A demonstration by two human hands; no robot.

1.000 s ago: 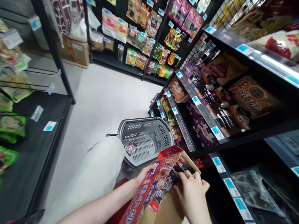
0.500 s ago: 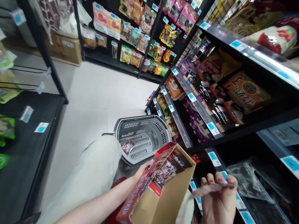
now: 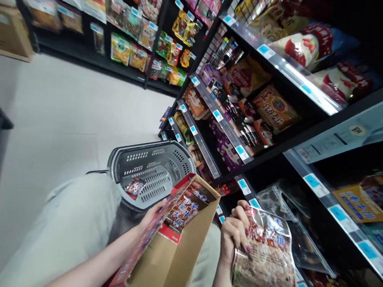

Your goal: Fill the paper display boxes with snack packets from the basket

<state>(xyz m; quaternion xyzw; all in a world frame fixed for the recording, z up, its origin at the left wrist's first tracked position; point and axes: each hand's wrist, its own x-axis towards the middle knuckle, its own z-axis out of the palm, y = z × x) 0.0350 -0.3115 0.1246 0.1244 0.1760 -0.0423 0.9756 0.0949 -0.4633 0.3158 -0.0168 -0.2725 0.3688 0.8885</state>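
My left hand [image 3: 151, 216] grips the far left side of a red cardboard display box [image 3: 168, 257], tilted over my lap with its brown inside showing. At its far end are dark brown snack packets [image 3: 185, 212] with blue and white lettering. Pinched in my right hand [image 3: 235, 230], a brown snack packet [image 3: 266, 261] hangs to the right of the box, its barcode side turned toward me. A grey shopping basket [image 3: 118, 155] stands on the floor beyond the box, and one small dark packet [image 3: 135, 188] lies inside it.
Black shelves [image 3: 260, 160] with price tags and bagged food rise close on my right. A yellow box [image 3: 357, 202] sits on a lower shelf there. Hanging snack packs [image 3: 121, 50] line the rack at the back. A carton [image 3: 6, 33] stands at the far left.
My view has swung to the right. The packet in my right hand was edge-on and now shows its broad printed face. My left hand still holds the box.
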